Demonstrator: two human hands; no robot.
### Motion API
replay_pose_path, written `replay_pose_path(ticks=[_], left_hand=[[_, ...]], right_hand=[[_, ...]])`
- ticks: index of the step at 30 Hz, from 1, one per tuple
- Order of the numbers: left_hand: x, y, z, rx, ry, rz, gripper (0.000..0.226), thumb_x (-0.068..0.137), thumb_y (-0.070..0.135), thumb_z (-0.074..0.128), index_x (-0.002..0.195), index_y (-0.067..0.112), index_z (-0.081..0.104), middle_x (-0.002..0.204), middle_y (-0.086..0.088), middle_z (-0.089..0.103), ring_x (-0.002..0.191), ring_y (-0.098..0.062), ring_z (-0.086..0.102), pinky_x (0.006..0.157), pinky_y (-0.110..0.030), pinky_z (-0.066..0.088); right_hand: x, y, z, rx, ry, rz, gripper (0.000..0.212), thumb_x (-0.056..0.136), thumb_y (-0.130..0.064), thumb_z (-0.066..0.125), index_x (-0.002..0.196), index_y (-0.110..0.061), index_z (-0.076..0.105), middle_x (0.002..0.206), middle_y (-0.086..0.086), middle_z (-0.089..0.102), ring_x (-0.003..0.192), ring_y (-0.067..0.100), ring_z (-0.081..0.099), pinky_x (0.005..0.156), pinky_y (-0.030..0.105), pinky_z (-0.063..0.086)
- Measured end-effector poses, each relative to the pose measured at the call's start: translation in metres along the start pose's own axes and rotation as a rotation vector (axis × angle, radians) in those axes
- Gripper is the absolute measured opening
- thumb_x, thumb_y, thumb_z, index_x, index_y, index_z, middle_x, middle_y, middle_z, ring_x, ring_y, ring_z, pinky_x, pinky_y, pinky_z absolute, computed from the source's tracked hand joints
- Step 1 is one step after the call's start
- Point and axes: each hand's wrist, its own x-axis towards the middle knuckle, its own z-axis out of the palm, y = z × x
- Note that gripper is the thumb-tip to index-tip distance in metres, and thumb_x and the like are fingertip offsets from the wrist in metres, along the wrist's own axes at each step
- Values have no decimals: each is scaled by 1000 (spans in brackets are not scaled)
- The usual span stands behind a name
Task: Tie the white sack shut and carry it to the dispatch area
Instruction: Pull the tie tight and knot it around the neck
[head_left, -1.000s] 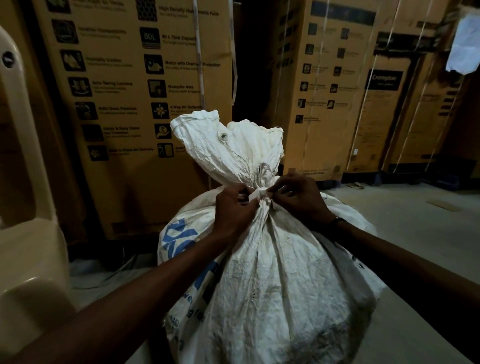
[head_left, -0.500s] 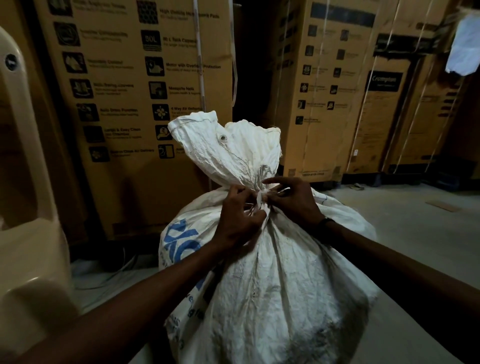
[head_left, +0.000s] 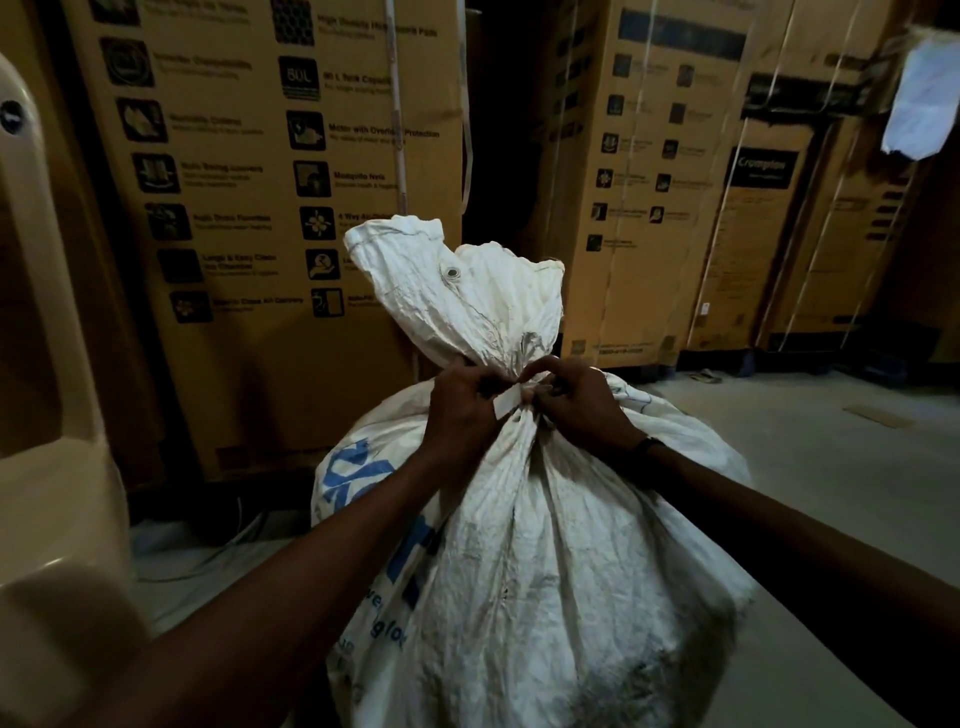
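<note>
A full white woven sack (head_left: 545, 545) with blue print stands upright on the floor in front of me. Its neck is gathered and its crumpled mouth (head_left: 467, 286) with a metal eyelet flares above. A white flat tie strip (head_left: 506, 402) wraps the neck. My left hand (head_left: 460, 410) pinches the strip's loose end on the left of the neck. My right hand (head_left: 579, 402) grips the strip and the neck from the right, with a dark band on its wrist.
Tall cardboard appliance boxes (head_left: 270, 208) strapped with white bands stand close behind the sack and to the right (head_left: 660, 182). A beige plastic chair (head_left: 47, 415) is at my left. Grey concrete floor (head_left: 831, 467) lies to the right. A white cloth (head_left: 924, 104) hangs top right.
My hands have worked at the neck; the fingers shifted and a flat end of the white strip now sticks out toward the left hand. The sack stays in place.
</note>
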Motion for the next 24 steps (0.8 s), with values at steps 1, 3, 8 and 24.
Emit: replay_pose_path(ticks=[1, 3, 8, 24], left_hand=[[0, -1, 1, 46, 3, 16, 24, 76, 52, 84, 80, 29, 80, 88, -2, 70, 81, -11, 72, 71, -33, 59], [-1, -3, 2, 112, 0, 34, 23, 80, 50, 82, 85, 28, 79, 94, -2, 64, 82, -9, 68, 72, -31, 57], [0, -3, 5, 305, -108, 103, 23, 94, 33, 73, 106, 15, 66, 115, -8, 48, 87, -28, 67, 75, -40, 58], [15, -11, -36, 375, -170, 114, 5, 83, -10, 64, 88, -9, 66, 105, -24, 59, 86, -22, 54, 70, -15, 34]], right_hand=[[0, -1, 0, -8, -3, 2, 15, 87, -6, 74, 97, -18, 75, 78, 10, 65, 57, 1, 60, 56, 12, 40], [0, -2, -2, -18, -14, -4, 13, 88, -9, 75, 98, -17, 74, 82, 15, 66, 61, 7, 59, 57, 16, 41], [0, -1, -5, -44, -44, -44, 14, 87, -25, 72, 101, -23, 72, 90, 18, 68, 79, 26, 69, 67, 32, 51], [2, -18, -12, -122, -64, -108, 16, 90, -14, 76, 105, -16, 73, 97, 16, 65, 78, 29, 69, 69, 35, 53]])
